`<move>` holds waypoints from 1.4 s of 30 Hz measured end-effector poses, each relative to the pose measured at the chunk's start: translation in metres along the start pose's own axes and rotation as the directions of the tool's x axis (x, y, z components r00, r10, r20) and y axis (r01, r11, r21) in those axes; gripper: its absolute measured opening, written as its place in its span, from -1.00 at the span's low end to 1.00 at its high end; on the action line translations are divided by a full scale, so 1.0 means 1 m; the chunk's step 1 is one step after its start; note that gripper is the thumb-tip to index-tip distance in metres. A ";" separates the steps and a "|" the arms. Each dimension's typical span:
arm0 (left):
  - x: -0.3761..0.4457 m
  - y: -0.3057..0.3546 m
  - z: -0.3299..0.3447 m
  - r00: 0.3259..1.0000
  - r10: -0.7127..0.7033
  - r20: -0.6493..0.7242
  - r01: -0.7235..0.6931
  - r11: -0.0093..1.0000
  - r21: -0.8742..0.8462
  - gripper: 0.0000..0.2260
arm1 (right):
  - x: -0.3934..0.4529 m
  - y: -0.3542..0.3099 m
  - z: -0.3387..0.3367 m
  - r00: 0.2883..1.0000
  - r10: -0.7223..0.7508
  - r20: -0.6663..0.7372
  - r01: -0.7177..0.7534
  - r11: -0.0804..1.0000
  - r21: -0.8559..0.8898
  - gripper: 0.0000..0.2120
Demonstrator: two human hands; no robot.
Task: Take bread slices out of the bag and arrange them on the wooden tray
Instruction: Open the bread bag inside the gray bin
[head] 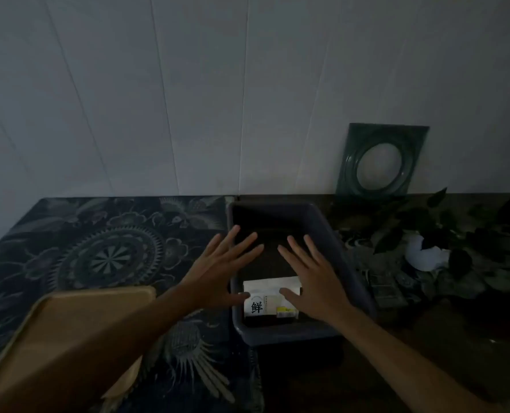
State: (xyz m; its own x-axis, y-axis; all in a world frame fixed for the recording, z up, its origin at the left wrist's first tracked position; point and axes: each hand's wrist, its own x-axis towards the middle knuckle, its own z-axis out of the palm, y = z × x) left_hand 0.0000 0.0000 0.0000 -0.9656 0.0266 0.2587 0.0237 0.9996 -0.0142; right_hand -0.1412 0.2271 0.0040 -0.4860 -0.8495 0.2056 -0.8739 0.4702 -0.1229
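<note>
A white bread bag (267, 296) with a large black character printed on it lies in the near end of a dark plastic bin (349, 263). My left hand (218, 266) is spread above the bin's left rim, its thumb close to the bag's left edge. Over the bag's right side, my right hand (313, 272) is also spread with fingers apart. Neither hand holds anything. The wooden tray (69, 323) lies at the lower left, partly under my left forearm. No bread slices are visible.
The scene is dim. A patterned dark cloth (113, 248) covers the table's left half. A green square frame with an oval opening (382, 162) leans on the white wall. Dark leaves (411, 228) and crumpled white paper (423, 254) lie right of the bin.
</note>
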 end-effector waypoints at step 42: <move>0.022 0.024 0.056 0.974 -0.215 0.068 0.215 0.794 -0.568 -0.60 | 0.030 0.043 0.055 0.992 0.085 0.088 -0.119 0.829 0.546 -0.91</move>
State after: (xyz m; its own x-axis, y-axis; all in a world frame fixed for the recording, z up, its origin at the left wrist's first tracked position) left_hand -0.0354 0.0244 -0.0486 -0.9635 -0.1892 0.1893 -0.0413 0.8040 0.5932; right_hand -0.1933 0.2086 -0.0487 -0.5556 -0.8245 0.1078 -0.6623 0.3604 -0.6569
